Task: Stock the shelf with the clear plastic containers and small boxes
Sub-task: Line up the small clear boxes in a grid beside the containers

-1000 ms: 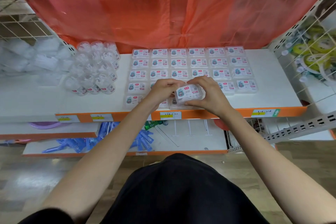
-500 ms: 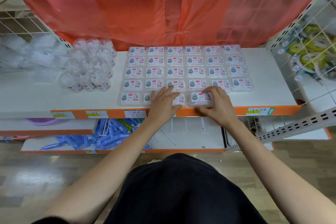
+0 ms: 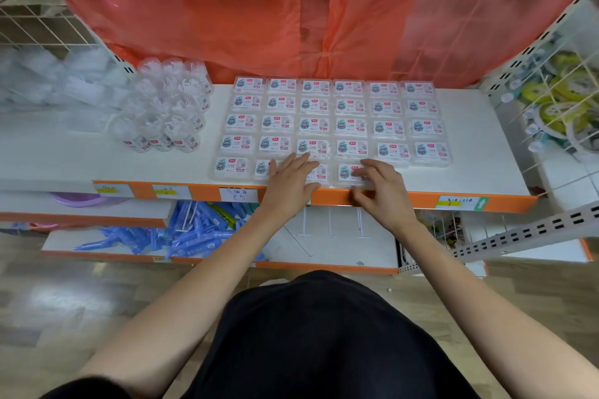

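Our left hand (image 3: 290, 185) lies flat just behind the shelf's orange front edge (image 3: 207, 193), its grip fully open, straight fingers spread over two labelled small boxes (image 3: 314, 124) in the row nearest that edge. Our right hand (image 3: 382, 193) sits beside it, its grip curled on the front-row box (image 3: 348, 172): bent fingertips on the lid, thumb against the orange edge below. Behind the edge, the other boxes fill the white shelf (image 3: 479, 155) in neat rows running back to the red plastic sheet (image 3: 259, 10). The clear plastic containers (image 3: 168, 110) stand clustered left of the boxes, further back from the edge.
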A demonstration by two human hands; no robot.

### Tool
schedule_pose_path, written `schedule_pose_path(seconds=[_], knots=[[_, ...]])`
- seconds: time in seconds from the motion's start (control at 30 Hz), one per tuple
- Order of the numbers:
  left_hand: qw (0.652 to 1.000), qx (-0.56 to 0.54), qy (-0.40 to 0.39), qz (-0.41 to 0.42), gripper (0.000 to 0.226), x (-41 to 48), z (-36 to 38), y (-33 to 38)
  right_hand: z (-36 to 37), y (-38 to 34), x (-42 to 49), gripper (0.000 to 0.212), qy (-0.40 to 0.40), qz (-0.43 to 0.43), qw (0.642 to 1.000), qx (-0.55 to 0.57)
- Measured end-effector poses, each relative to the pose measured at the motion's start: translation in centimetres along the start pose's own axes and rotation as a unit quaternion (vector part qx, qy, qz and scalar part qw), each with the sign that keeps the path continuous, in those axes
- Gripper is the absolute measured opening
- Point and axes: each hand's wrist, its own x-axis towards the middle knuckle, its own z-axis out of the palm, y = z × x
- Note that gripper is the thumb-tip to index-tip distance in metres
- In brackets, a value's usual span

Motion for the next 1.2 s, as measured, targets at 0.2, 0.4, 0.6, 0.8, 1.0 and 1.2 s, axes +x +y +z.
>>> schedule_pose_path(seconds=[0.2, 0.4, 0.6, 0.8, 1.0, 1.2], knots=[[1.000, 0.004, 0.002, -0.007, 0.050, 0.0, -0.2, 0.3, -0.1, -0.2, 0.1, 0.030, -0.026, -0.012, 0.999, 0.024], [1.000, 0.006, -0.001, 0.008, 0.053, -0.1, -0.5, 0.3, -0.2, -0.5, 0.5, 0.033, -0.032, -0.021, 0.999, -0.002], [0.999, 0.030, 0.015, 0.015, 0.064, -0.6, -2.3, 0.4, 0.1, -3.0, 1.5, 0.040, -0.012, -0.030, 0.999, 0.008], [0.993, 0.027, 0.111, -0.033, 0.068, -3.4, -5.3, -3.6, 2.3, -8.9, 3.4, 0.047, -0.014, -0.063, 0.998, 0.000], [0.983, 0.048, 0.148, -0.099, 0.067, -9.0, -8.9, -11.6, 5.9, -17.4, 5.6, 0.048, -0.018, -0.103, 0.994, -0.001], [0.972, 0.053, 0.172, -0.148, 0.065, -15.5, -13.5, -21.4, 11.9, -28.8, 7.5, 0.050, -0.030, -0.139, 0.990, -0.004]])
